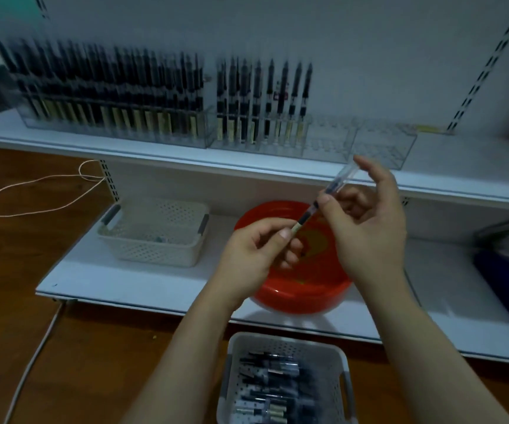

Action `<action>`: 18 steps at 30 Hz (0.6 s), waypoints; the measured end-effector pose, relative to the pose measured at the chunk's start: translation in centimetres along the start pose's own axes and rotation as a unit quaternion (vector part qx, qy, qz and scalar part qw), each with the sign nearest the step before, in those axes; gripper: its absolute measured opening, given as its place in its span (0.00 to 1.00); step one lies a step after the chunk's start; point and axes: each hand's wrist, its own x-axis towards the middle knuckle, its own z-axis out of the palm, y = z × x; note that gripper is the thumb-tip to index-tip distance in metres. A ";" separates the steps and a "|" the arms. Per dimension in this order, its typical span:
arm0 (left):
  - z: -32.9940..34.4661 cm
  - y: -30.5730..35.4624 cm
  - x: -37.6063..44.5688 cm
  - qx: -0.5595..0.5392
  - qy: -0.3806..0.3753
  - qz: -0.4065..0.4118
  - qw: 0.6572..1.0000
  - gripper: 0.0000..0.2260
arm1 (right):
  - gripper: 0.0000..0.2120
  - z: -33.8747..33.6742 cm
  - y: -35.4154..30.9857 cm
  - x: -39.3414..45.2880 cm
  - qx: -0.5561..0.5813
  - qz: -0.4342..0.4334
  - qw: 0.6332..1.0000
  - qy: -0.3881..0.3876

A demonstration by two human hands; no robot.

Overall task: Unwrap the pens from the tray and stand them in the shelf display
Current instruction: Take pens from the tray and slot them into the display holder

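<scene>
Nearest me, the tray (287,341) of wrapped pens sits on the floor. Above it my left hand (256,249) pinches the lower end of a pen (317,206); my right hand (369,221) pinches its clear wrapper (343,175) over the red bowl (302,298). Beyond, the shelf display (384,145) holds standing pens, its right end unfilled.
</scene>
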 end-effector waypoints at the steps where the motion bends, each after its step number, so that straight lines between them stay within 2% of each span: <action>1: 0.0 0.7 0.4 0.022 0.030 0.029 0.999 0.08 | 0.26 0.3 -0.6 0.9 -0.009 -0.016 1.000 0.003; 3: -0.2 1.7 1.2 0.103 0.098 0.098 0.985 0.09 | 0.26 0.7 -2.1 2.8 -0.014 -0.036 0.999 0.022; 5: -0.6 3.0 1.9 0.189 0.154 0.157 0.957 0.08 | 0.22 1.1 -3.6 4.8 -0.004 -0.042 0.998 0.050; 7: -1.0 4.3 2.8 0.274 0.196 0.209 0.918 0.06 | 0.16 1.3 -4.7 6.9 0.000 -0.045 0.997 0.069; 9: -1.6 5.2 4.0 0.355 0.216 0.253 0.873 0.10 | 0.14 2.0 -5.4 9.1 -0.002 -0.049 0.996 0.075; 14: -2.7 5.9 7.0 0.453 0.228 0.278 0.815 0.18 | 0.13 4.7 -6.0 13.8 -0.031 -0.048 0.996 0.072; 18: -3.5 5.4 8.2 0.481 0.226 0.260 0.806 0.21 | 0.10 6.7 -5.8 15.8 -0.071 -0.042 0.996 0.042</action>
